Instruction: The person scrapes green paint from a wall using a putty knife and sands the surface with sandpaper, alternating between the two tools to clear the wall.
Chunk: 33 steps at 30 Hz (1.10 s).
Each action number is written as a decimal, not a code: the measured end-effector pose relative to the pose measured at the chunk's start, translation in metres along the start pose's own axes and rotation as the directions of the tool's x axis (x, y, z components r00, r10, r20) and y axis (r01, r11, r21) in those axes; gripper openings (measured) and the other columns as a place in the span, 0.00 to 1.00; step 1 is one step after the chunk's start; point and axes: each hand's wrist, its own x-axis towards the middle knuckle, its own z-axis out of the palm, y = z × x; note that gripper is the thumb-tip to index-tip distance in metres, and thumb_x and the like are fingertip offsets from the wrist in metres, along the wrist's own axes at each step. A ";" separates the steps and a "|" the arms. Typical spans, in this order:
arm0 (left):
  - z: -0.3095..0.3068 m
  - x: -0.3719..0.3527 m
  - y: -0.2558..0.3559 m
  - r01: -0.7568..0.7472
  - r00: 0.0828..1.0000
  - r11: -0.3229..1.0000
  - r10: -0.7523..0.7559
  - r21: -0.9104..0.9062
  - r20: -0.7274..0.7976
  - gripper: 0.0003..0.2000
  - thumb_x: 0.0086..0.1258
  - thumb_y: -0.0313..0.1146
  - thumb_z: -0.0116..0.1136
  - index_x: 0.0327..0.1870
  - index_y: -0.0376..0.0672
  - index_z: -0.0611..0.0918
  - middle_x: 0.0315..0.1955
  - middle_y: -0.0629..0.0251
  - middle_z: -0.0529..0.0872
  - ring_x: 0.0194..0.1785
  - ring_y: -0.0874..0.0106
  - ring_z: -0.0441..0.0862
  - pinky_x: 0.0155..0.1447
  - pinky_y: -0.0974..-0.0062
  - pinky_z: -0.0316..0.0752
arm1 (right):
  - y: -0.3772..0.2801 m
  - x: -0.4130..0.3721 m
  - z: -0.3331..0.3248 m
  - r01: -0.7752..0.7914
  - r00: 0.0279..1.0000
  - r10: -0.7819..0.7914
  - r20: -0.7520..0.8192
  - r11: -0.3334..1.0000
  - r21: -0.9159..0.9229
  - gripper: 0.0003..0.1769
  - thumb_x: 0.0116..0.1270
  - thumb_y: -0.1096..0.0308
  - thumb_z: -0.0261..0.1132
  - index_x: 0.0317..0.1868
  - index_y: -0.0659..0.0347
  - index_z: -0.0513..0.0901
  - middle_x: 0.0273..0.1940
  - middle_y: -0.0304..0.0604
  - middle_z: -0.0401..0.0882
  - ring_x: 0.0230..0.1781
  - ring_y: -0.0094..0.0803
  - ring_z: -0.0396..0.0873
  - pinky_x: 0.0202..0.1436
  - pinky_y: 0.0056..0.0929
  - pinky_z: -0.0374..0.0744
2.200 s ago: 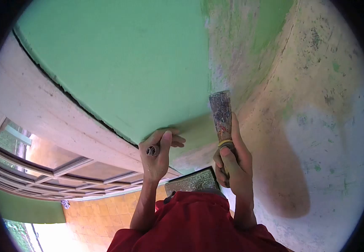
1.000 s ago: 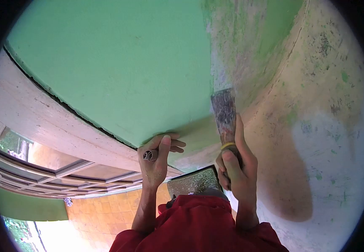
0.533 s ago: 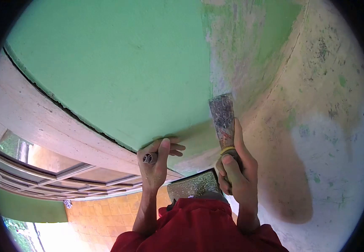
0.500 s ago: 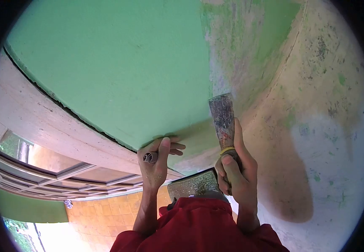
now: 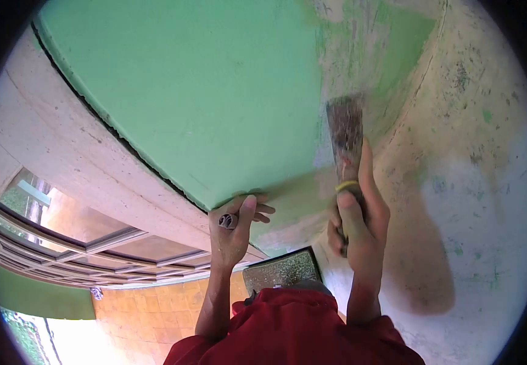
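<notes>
My right hand (image 5: pixel 366 228) is wrapped round the handle of a paint scraper (image 5: pixel 345 131) that has a yellow band. The scraper's wide, stained blade lies against the wall, where the green paint (image 5: pixel 215 103) meets a scraped, whitish strip. Lower down, my left hand (image 5: pixel 234 222) rests at the bottom edge of the green paint, several fingertips pointing right along the surface. In the crook between its thumb and index finger sits a small grey tube (image 5: pixel 227 221), its round end facing me.
A pale ledge (image 5: pixel 105 152) runs along a dark crack on the left, with a framed window (image 5: pixel 93 243) below it. Orange tiles (image 5: pixel 154 310) and a speckled dark-edged slab (image 5: pixel 285 272) lie below. Patchy whitish wall (image 5: pixel 476 213) extends to the right.
My right hand has pushed the scraper up and slightly right along the wall, and its blade is now blurred. My left hand keeps its place by the paint's edge as the view shifts slightly.
</notes>
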 end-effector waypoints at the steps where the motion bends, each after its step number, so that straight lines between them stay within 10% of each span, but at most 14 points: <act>1: -0.001 0.001 0.001 0.005 1.000 1.000 -0.005 -0.001 -0.007 0.16 0.80 0.33 0.51 0.46 0.25 0.83 0.34 0.52 0.89 0.36 0.67 0.88 0.40 0.73 0.83 | -0.001 0.001 0.001 0.011 1.000 -0.011 0.001 1.000 -0.015 0.37 0.77 0.68 0.52 0.82 0.58 0.46 0.23 0.29 0.64 0.16 0.12 0.58 0.15 0.15 0.62; 10: -0.010 -0.022 -0.044 0.118 0.993 0.987 -0.117 -0.111 0.010 0.18 0.82 0.39 0.48 0.46 0.31 0.85 0.21 0.65 0.82 0.23 0.79 0.78 0.29 0.78 0.71 | 0.023 -0.011 -0.010 -0.019 0.996 0.025 0.089 0.998 -0.064 0.37 0.77 0.67 0.53 0.81 0.62 0.48 0.22 0.31 0.68 0.16 0.13 0.61 0.17 0.16 0.63; 15: 0.009 -0.050 -0.089 0.322 0.931 0.928 -0.347 0.186 0.118 0.13 0.79 0.38 0.52 0.52 0.42 0.85 0.17 0.77 0.69 0.21 0.83 0.63 0.25 0.78 0.56 | 0.088 -0.025 -0.012 0.152 0.980 -0.195 -0.025 0.832 -0.533 0.35 0.74 0.70 0.55 0.78 0.68 0.55 0.26 0.46 0.77 0.23 0.28 0.73 0.28 0.30 0.74; 18: 0.006 -0.069 -0.095 0.429 0.849 0.903 -0.391 -0.033 0.356 0.20 0.79 0.44 0.52 0.63 0.41 0.79 0.31 0.75 0.80 0.29 0.84 0.73 0.27 0.83 0.65 | 0.109 -0.055 -0.010 0.019 0.973 0.127 0.193 0.788 -0.616 0.35 0.72 0.72 0.58 0.78 0.59 0.58 0.37 0.59 0.82 0.34 0.52 0.83 0.40 0.40 0.78; 22: 0.005 -0.105 -0.136 0.612 0.759 0.757 -0.482 -0.229 0.438 0.25 0.79 0.52 0.52 0.64 0.41 0.77 0.37 0.72 0.83 0.32 0.83 0.77 0.29 0.83 0.68 | 0.155 -0.096 -0.002 -0.049 0.961 0.190 0.199 0.830 -0.556 0.38 0.71 0.72 0.59 0.79 0.60 0.56 0.42 0.55 0.83 0.39 0.46 0.83 0.48 0.36 0.78; 25: 0.001 -0.108 -0.129 0.863 0.484 0.481 -0.694 -0.157 0.533 0.23 0.78 0.52 0.54 0.60 0.41 0.76 0.40 0.68 0.85 0.36 0.79 0.81 0.32 0.81 0.74 | 0.157 -0.099 0.015 -0.015 0.959 0.168 0.228 0.834 -0.552 0.38 0.70 0.74 0.57 0.79 0.59 0.55 0.48 0.60 0.82 0.44 0.51 0.83 0.51 0.40 0.78; 30: 0.019 -0.100 -0.072 0.605 0.780 0.563 -0.561 -0.563 0.277 0.18 0.79 0.48 0.53 0.52 0.39 0.78 0.37 0.64 0.85 0.41 0.73 0.84 0.41 0.74 0.82 | 0.121 -0.098 0.033 -0.115 0.941 0.266 0.212 0.836 -0.537 0.38 0.67 0.76 0.56 0.78 0.60 0.58 0.53 0.63 0.78 0.50 0.54 0.80 0.57 0.43 0.76; 33: 0.024 -0.092 -0.066 0.400 0.890 0.645 -0.444 -0.651 0.108 0.16 0.80 0.45 0.52 0.49 0.38 0.78 0.38 0.62 0.86 0.42 0.72 0.84 0.43 0.73 0.82 | 0.110 -0.104 0.044 0.202 0.976 -0.089 0.198 0.700 -0.685 0.37 0.62 0.78 0.60 0.74 0.61 0.66 0.50 0.61 0.76 0.49 0.55 0.79 0.55 0.43 0.77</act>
